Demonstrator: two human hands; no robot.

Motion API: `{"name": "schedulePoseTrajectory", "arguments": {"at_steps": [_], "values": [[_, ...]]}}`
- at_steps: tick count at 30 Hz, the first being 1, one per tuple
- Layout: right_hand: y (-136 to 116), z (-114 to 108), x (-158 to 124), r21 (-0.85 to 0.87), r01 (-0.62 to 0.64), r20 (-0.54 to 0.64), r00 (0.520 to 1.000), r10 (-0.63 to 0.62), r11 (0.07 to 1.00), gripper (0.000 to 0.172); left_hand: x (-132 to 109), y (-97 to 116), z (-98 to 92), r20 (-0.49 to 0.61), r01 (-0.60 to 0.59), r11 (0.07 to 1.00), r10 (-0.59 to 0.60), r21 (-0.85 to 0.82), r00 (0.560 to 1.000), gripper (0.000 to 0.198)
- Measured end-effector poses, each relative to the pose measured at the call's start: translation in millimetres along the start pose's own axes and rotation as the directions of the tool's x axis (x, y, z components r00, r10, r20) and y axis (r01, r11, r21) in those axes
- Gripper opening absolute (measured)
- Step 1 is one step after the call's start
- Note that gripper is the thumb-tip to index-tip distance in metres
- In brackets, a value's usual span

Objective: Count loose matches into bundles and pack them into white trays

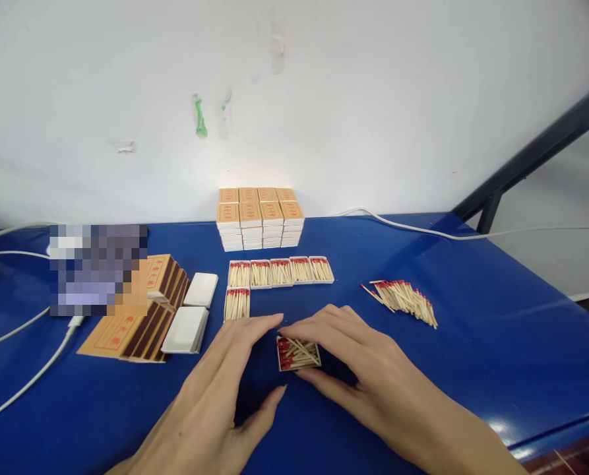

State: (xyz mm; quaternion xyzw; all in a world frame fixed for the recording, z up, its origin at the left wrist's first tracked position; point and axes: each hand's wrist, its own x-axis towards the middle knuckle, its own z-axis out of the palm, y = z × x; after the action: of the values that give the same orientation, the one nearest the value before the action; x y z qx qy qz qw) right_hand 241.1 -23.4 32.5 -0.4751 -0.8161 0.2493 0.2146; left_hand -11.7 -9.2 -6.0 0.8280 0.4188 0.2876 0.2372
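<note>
A small white tray of red-tipped matches (298, 354) lies on the blue table between my hands, its matches crossing at angles. My right hand (358, 369) holds this tray by its right part, fingers at the far side and thumb at the near side. My left hand (229, 382) is just left of it, thumb and fingers apart, holding nothing. Beyond my left hand, one filled tray (237, 304) sits below a row of several filled trays (280, 272). To the right lies a loose pile of matches (407, 300).
Stacked closed matchboxes (260, 221) stand against the wall. On the left are flat orange box sleeves (121, 330), empty white trays (185, 330), a blurred-out object (99, 267) and white cables (31, 382). Another cable (413, 226) runs along the back right.
</note>
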Motion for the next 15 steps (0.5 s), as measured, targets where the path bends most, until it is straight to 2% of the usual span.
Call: {"name": "schedulePoseTrajectory", "arguments": {"at_steps": [6,9,12,15], "values": [[0.6,0.3,-0.2,-0.016,-0.016,0.003,1.000,0.016,1.000,0.055,-0.5,-1.9,0.2,-0.003,0.011,1.000,-0.011,-0.022,1.000,0.061],[1.0,1.1,-1.7,-0.018,-0.022,-0.033,0.999,0.021,1.000,0.052,0.2,-1.5,-0.2,0.008,-0.007,1.000,0.008,-0.030,1.000,0.058],[2.1,2.5,-3.5,-0.003,-0.004,-0.020,1.000,0.004,1.000,0.051,0.7,-1.2,-0.5,0.001,-0.021,0.999,0.021,-0.032,1.000,0.055],[3.3,5.7,-4.6,-0.008,0.019,-0.053,0.998,-0.019,1.000,0.052,0.0,-2.4,-0.3,0.002,0.009,1.000,-0.009,-0.027,1.000,0.059]]}}
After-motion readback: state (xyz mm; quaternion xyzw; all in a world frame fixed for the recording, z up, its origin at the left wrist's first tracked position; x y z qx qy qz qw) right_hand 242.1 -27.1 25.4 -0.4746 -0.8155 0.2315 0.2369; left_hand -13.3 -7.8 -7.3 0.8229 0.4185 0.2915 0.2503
